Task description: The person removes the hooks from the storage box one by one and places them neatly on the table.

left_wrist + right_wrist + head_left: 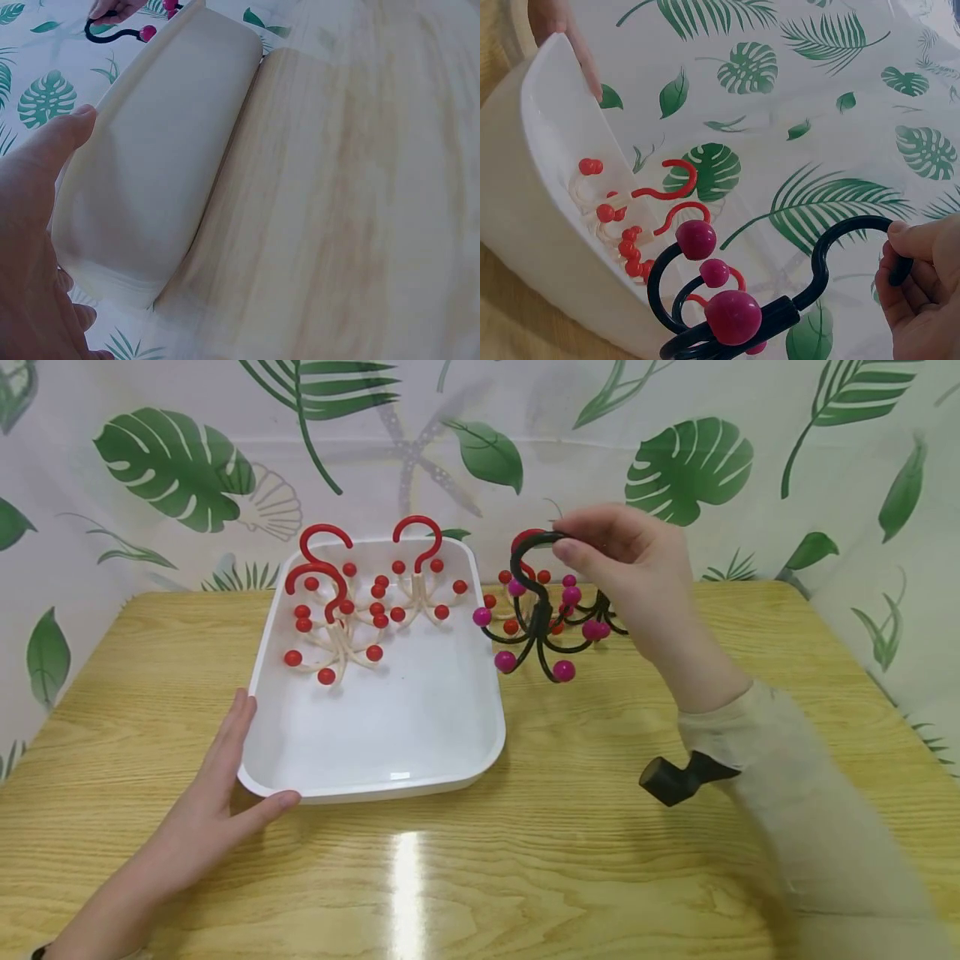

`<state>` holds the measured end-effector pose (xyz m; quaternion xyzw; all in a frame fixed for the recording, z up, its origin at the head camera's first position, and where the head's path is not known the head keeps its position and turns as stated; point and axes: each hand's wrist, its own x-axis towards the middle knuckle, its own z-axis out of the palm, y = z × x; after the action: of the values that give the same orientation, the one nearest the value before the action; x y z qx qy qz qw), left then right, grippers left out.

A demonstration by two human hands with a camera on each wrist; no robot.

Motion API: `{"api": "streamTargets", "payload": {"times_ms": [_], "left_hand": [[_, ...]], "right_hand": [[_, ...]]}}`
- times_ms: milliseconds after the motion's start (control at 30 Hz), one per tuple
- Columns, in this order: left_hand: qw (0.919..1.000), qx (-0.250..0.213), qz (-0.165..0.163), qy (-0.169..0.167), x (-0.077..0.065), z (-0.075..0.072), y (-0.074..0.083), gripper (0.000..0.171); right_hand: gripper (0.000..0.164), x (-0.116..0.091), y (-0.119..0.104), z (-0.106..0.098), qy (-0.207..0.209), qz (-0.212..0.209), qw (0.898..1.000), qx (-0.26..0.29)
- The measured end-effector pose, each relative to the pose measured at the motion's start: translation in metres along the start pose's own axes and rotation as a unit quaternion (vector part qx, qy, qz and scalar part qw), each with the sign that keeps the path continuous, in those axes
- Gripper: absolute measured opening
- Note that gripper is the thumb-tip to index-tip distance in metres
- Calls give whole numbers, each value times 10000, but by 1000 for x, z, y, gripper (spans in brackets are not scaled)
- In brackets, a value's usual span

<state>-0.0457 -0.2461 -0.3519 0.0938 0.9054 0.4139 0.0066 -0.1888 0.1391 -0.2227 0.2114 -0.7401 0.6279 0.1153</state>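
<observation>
My right hand [637,577] pinches the hook end of a black multi-arm hanger [540,617] with magenta ball tips. The hanger is upright, in the air by the right rim of a white tray [405,718]. At the tray's near left corner, my left hand [197,822] rests with straight fingers along the side and its thumb [79,124] on the front rim. Three cream hangers with red hooks and red balls stand inside the tray, one hanger [340,647] in front. Behind the held hanger, another red-hooked hanger [528,542] is partly hidden.
A second black hanger [600,610] stands on the wooden table [570,860], partly behind my right hand. A black mount [671,781] juts from my right sleeve. A leaf-patterned cloth [570,460] hangs behind the table.
</observation>
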Motion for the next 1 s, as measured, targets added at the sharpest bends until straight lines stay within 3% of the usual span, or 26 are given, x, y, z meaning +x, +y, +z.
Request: {"api": "streamTargets", "payload": {"times_ms": [267, 600, 1000], "left_hand": [[10000, 19, 21, 19, -1, 0, -1, 104], [10000, 26, 28, -13, 0, -1, 0, 104], [10000, 2, -62, -35, 0, -1, 1, 104]], "right_hand": [[22, -1, 22, -12, 75, 653, 9967, -481], [22, 0, 54, -10, 17, 787, 9960, -422], [21, -1, 70, -2, 24, 813, 9965, -204]]}}
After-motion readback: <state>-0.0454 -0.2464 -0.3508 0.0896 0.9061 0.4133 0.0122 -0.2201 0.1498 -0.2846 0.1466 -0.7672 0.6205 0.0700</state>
